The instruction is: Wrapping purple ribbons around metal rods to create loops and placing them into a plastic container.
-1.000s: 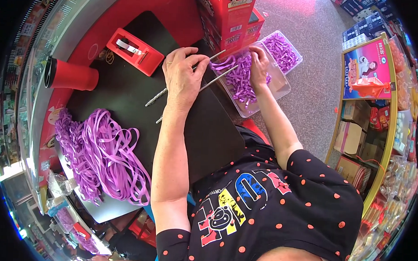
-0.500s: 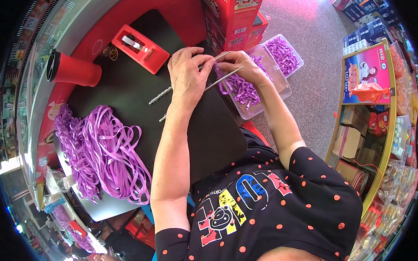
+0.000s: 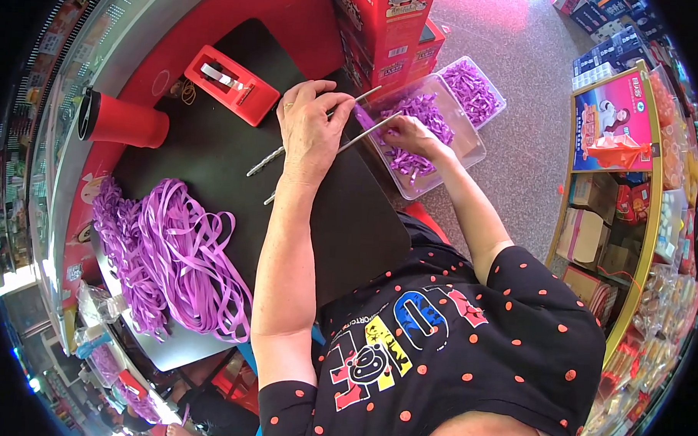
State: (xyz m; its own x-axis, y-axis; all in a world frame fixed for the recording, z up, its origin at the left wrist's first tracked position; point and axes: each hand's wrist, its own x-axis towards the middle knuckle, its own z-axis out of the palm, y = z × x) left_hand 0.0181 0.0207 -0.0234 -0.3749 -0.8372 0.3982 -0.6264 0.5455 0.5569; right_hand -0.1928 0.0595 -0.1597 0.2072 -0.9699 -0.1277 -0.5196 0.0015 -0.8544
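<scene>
Both hands are sitting lower and closer to the body than half a second ago, and the rods are lying flatter across the mat. Fingers of the left hand (image 3: 310, 132) are closing in a pinch on the two thin metal rods (image 3: 321, 136), which are slanting from lower left to upper right over the black mat (image 3: 212, 167). Fingers of the right hand (image 3: 409, 134) are curling around a short purple ribbon piece (image 3: 365, 119) at the rods' upper ends, just above the clear tray (image 3: 474, 149) of cut purple pieces. For a neat result, the left pinch is best staying firm so the rods are not spreading, while the right hand is keeping the ribbon taut. Farther out, a heap of long purple ribbon (image 3: 171, 258) is lying on the mat's near left, with a red cup (image 3: 125, 122) and a red tape holder (image 3: 231, 83) beyond.
</scene>
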